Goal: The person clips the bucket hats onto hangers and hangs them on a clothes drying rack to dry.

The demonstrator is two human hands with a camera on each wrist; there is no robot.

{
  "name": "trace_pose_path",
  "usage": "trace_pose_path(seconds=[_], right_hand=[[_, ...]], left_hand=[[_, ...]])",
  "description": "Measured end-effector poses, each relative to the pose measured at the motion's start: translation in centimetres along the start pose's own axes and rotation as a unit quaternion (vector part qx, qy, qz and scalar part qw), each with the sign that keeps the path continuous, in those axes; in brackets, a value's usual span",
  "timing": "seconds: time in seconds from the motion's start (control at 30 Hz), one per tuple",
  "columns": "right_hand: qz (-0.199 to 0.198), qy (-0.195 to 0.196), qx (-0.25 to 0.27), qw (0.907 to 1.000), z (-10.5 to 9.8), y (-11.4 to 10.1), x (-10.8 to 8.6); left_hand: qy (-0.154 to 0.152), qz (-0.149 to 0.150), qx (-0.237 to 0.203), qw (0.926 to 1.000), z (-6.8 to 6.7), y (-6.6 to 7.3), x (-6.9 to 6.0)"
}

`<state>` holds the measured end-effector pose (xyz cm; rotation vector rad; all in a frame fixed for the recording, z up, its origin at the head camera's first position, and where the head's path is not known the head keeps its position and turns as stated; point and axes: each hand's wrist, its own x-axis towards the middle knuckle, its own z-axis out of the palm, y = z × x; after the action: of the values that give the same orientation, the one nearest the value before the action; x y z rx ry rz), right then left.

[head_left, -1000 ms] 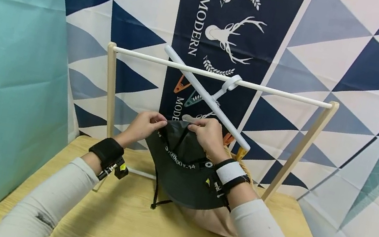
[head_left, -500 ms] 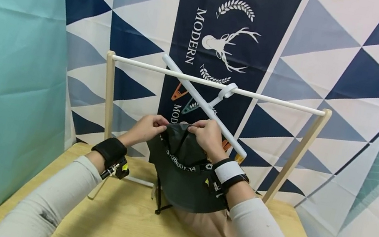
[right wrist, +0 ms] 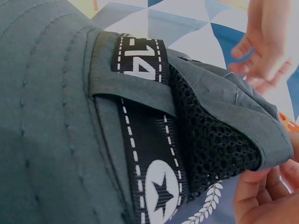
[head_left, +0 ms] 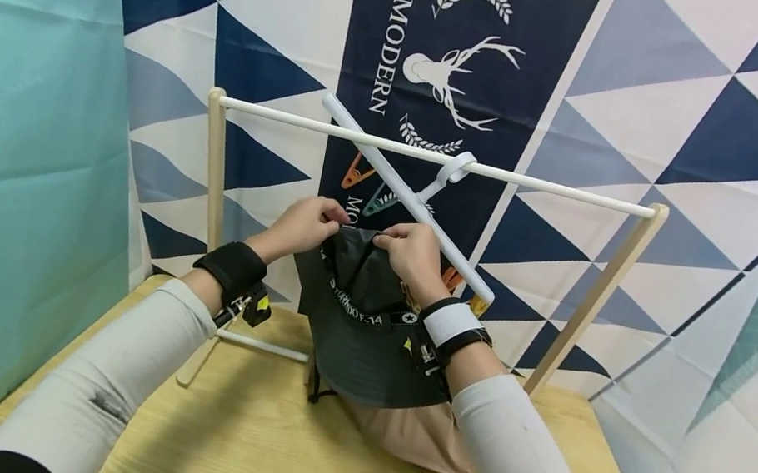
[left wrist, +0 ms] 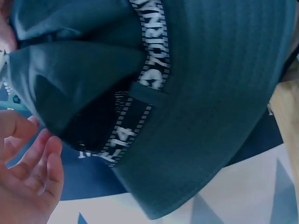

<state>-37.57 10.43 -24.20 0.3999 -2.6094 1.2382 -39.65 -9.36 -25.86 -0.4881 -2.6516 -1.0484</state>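
A dark green bucket hat (head_left: pixel 375 363) with a black lettered band hangs crown up, brim toward me, below a light blue hanger (head_left: pixel 396 184). My right hand (head_left: pixel 414 255) pinches the top of its crown between thumb and fingers; that hand (right wrist: pixel 268 191) shows at the crown's tip in the right wrist view. Beside the crown's left side is my left hand (head_left: pixel 305 225), its fingers loosely bent. In the left wrist view this hand (left wrist: pixel 30 172) sits close to the hat (left wrist: pixel 205 107) with nothing held. Black mesh shows at the hat's side (right wrist: pixel 219 140).
The hanger hooks over the white bar (head_left: pixel 562 189) of a wooden-legged rack. It carries an orange clip (head_left: pixel 356 172), a teal clip (head_left: pixel 380 199), another orange clip (head_left: pixel 451 277) and a yellow clip (head_left: pixel 478 306). Pinkish cloth (head_left: pixel 419 440) lies behind the hat on the wooden table (head_left: pixel 279 456).
My left hand has let go of the hat's crown and lifted slightly away. My right hand keeps its pinch. The hat's dangling cord has swung partly behind the brim.
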Motion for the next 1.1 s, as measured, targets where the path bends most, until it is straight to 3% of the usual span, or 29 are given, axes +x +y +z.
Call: trace_pose_path(seconds=[0.3, 0.57, 0.83, 1.1], right_hand=[[0.018, 0.012, 0.002, 0.9998, -0.6, 0.1, 0.0], [0.018, 0.023, 0.0, 0.9996, -0.3, -0.1, 0.1], [0.034, 0.038, -0.003, 0.9987, 0.0, -0.2, 0.1], [0.036, 0.047, -0.002, 0.9983, 0.6, -0.2, -0.3]], left_hand=[[0.053, 0.052, 0.028, 0.9968, 0.3, 3.0, 1.7], [0.082, 0.04, 0.048, 0.9947, 0.2, 4.4, 2.4], [0.125, 0.041, 0.114, 0.9847, 1.3, 5.4, 2.9], [0.166, 0.067, 0.168, 0.9695, 2.2, 5.4, 3.2]])
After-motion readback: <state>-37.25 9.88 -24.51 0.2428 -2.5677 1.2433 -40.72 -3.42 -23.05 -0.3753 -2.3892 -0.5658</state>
